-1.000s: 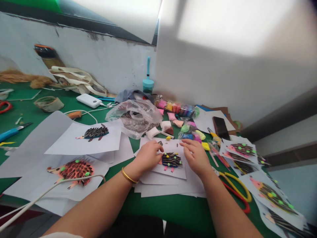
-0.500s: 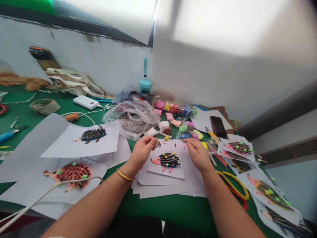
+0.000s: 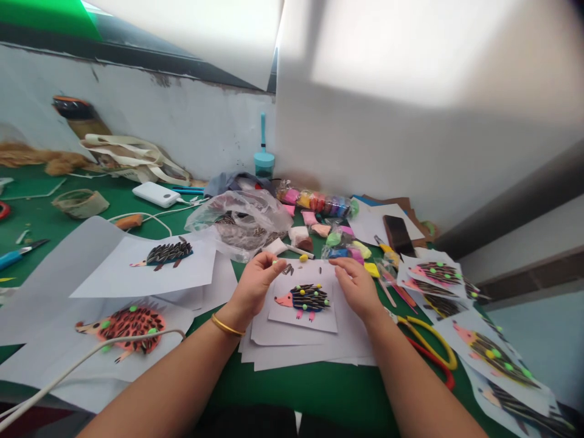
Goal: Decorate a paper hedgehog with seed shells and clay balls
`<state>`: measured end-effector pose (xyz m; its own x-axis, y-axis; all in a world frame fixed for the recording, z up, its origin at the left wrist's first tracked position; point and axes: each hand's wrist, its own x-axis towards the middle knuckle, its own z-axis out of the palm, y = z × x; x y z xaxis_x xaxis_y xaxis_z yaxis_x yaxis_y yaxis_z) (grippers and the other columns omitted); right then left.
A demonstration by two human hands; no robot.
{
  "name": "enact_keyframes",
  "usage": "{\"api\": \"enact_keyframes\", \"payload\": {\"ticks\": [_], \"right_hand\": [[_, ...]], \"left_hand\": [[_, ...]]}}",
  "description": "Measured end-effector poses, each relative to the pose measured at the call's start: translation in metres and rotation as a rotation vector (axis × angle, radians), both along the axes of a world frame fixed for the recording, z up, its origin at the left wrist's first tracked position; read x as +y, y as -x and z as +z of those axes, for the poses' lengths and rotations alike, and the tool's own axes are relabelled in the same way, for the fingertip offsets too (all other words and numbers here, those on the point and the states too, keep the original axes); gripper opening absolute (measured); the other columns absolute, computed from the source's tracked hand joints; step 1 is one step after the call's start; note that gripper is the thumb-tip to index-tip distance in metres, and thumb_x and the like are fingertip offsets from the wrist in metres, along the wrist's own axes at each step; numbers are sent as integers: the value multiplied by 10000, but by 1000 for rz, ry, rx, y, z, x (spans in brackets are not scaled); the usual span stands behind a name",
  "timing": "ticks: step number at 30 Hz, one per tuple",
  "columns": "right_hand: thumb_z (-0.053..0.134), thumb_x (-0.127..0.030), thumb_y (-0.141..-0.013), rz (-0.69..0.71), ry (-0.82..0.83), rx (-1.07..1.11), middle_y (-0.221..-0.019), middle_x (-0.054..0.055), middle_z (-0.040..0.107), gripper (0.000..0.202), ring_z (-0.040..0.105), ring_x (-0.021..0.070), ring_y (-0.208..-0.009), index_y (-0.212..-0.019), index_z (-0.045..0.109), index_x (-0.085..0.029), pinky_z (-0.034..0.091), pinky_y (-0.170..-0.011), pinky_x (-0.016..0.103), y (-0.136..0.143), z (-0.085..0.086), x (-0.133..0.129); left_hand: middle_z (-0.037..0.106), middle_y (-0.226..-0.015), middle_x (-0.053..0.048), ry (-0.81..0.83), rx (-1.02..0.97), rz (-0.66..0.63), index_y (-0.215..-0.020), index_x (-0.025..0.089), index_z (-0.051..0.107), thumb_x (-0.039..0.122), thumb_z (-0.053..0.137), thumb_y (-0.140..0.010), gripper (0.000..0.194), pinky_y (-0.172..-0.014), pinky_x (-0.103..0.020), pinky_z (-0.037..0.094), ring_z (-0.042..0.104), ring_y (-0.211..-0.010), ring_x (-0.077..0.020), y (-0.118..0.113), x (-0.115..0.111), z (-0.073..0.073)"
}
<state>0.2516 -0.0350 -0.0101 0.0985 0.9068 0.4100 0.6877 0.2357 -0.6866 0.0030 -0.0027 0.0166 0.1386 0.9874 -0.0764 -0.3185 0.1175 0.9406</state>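
My left hand (image 3: 255,283) is at the upper left of a small white card, thumb and forefinger closed in a pinch. A tiny pale-green spot shows at those fingertips, too small to name. My right hand (image 3: 358,287) rests at the card's upper right, fingers stretched out and holding nothing I can see. Between the hands lies a hedgehog picture (image 3: 305,298) with a pink face, dark seed spines and green and yellow dots. Several loose sunflower seeds (image 3: 289,269) and a yellow clay lump (image 3: 303,258) are just above it.
Behind are a plastic bag of seeds (image 3: 241,225) and several clay packets (image 3: 335,237). Yellow-handled scissors (image 3: 433,334) and more hedgehog cards (image 3: 495,356) lie right. At left are a red hedgehog picture (image 3: 130,328), a white cable (image 3: 91,359) and a power bank (image 3: 156,194).
The view has shifted slightly, so the whole scene sits a little lower and further left. The left thumb and forefinger have changed position slightly above the card. The right hand stays beside it.
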Motion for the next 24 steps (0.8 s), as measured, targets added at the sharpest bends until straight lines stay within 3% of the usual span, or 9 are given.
{"api": "enact_keyframes", "payload": {"ticks": [3, 7, 10, 13, 16, 20, 24], "right_hand": [[496, -355, -917, 9, -5, -23, -1088, 101, 707, 301, 622, 253, -1076, -1029, 733, -206, 469, -981, 449, 2, -1, -1], [497, -336, -919, 13, -9, -33, -1103, 96, 702, 288, 624, 252, -1069, -1049, 725, -217, 476, -966, 448, 4, -1, -1], [497, -327, -922, 26, -16, -39, -1119, 92, 696, 282, 620, 250, -1074, -1069, 713, -222, 471, -972, 447, 5, -1, -2], [493, -329, -929, 30, -23, -39, -1128, 88, 692, 284, 611, 248, -1090, -1087, 705, -224, 466, -981, 442, 9, 0, -5], [495, -318, -930, 48, -40, -53, -1128, 84, 693, 277, 606, 247, -1095, -1092, 704, -233, 466, -982, 437, 15, 2, -8], [502, -302, -927, 75, -63, -84, -1111, 83, 697, 274, 605, 249, -1074, -1100, 704, -236, 473, -961, 433, 19, 4, -10], [497, -303, -926, 38, -62, -75, -1108, 84, 695, 282, 606, 248, -1075, -1109, 699, -230, 469, -964, 429, 14, 6, -8]], "left_hand": [[552, -630, 22, 23, -3, -19, -799, 146, 738, 469, 831, -636, 374, -633, -239, 371, 448, -641, -91, -1, 0, -1], [687, -837, -30, 98, -84, -34, -1019, 173, 747, 355, 847, -632, 439, -754, -267, 436, 561, -777, -122, -5, -1, -2], [686, -785, -26, 96, -95, -50, -919, 165, 736, 338, 854, -633, 354, -707, -256, 440, 569, -724, -112, -6, -2, -2], [610, -637, -5, 110, -92, -84, -752, 135, 701, 450, 804, -699, 335, -599, -225, 399, 502, -599, -77, -5, -3, -4], [628, -686, -23, 168, -140, -127, -818, 129, 726, 470, 790, -713, 362, -626, -227, 426, 531, -632, -85, -7, -5, -7], [698, -854, -68, 210, -167, -161, -976, 149, 752, 355, 843, -659, 389, -739, -252, 469, 598, -772, -124, -10, -5, -9], [656, -736, -23, 169, -138, -156, -900, 151, 761, 323, 871, -621, 346, -642, -207, 426, 543, -673, -86, -10, -5, -10]]}}
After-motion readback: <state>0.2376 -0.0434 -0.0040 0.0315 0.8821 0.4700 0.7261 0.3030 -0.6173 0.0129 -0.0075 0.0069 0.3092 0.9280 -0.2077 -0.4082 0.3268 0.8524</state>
